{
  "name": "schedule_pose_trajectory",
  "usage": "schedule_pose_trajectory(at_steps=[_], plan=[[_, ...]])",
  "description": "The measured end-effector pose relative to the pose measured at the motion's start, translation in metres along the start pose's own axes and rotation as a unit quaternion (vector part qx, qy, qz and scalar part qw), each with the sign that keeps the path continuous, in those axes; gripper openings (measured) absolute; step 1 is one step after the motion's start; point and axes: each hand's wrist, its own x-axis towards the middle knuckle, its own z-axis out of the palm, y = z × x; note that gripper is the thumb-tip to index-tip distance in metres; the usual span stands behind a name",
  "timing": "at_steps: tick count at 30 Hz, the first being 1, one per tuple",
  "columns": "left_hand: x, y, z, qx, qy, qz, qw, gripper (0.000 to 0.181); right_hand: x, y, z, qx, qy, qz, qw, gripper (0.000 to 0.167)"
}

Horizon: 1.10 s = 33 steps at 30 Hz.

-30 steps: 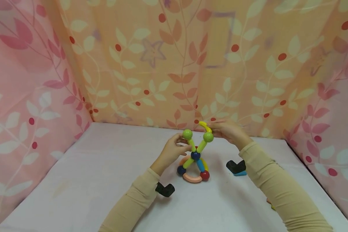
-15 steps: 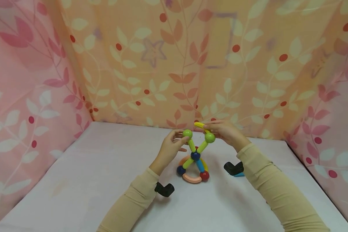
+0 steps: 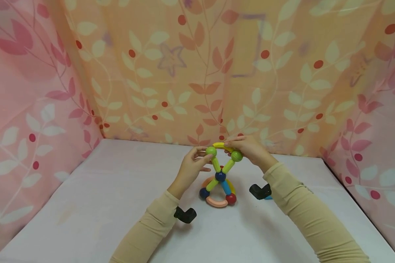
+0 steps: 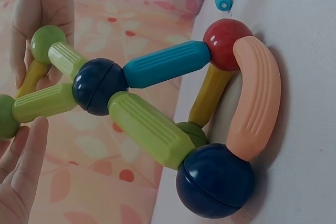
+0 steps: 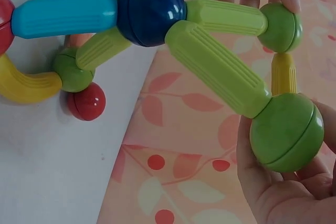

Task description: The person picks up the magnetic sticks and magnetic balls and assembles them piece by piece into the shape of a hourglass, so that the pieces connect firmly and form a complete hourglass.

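Observation:
A toy of magnetic balls and sticks stands on the table, with a dark blue ball [image 3: 220,176] at its middle. Two light green sticks rise from it in a V, each capped by a green ball. My left hand [image 3: 191,166] pinches the left green ball [image 3: 211,152] between thumb and fingers. At the right green ball [image 3: 236,156], my right hand [image 3: 250,148] grips a curved yellow stick [image 3: 221,145], which spans the two green balls; the right wrist view shows its end [image 5: 284,72] at the left ball. Fingers partly hide the stick.
The toy's base has a red ball [image 3: 231,198], a second dark blue ball [image 3: 204,193] and a curved peach stick [image 3: 216,203]. A small blue piece [image 4: 223,1] lies on the white table [image 3: 118,204] to the right. Patterned curtains [image 3: 171,91] enclose the table.
My right hand has moved left and swung the curved yellow stick's free end down to the left green ball. My left fingers have closed in around that ball.

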Motion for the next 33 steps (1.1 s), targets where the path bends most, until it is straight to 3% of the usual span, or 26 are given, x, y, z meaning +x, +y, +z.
schedule_pose_trajectory(at_steps=[17,26,29,33], plan=[[0.001,0.000,-0.005,0.008,-0.009,-0.011,0.9999,0.037,-0.006,0.006,-0.001,-0.017,-0.002,-0.007,0.9998,0.038],[0.004,-0.001,-0.001,0.020,-0.029,-0.011,0.9993,0.047,-0.009,0.010,-0.007,-0.023,-0.001,-0.007,0.9997,0.045],[0.005,0.001,-0.001,0.027,-0.038,-0.001,0.9989,0.050,-0.012,0.019,-0.011,0.023,0.018,0.006,0.9995,0.052],[0.003,0.002,-0.004,0.023,-0.045,0.009,0.9987,0.050,-0.019,0.048,-0.009,0.108,0.040,0.050,0.9921,0.052]])
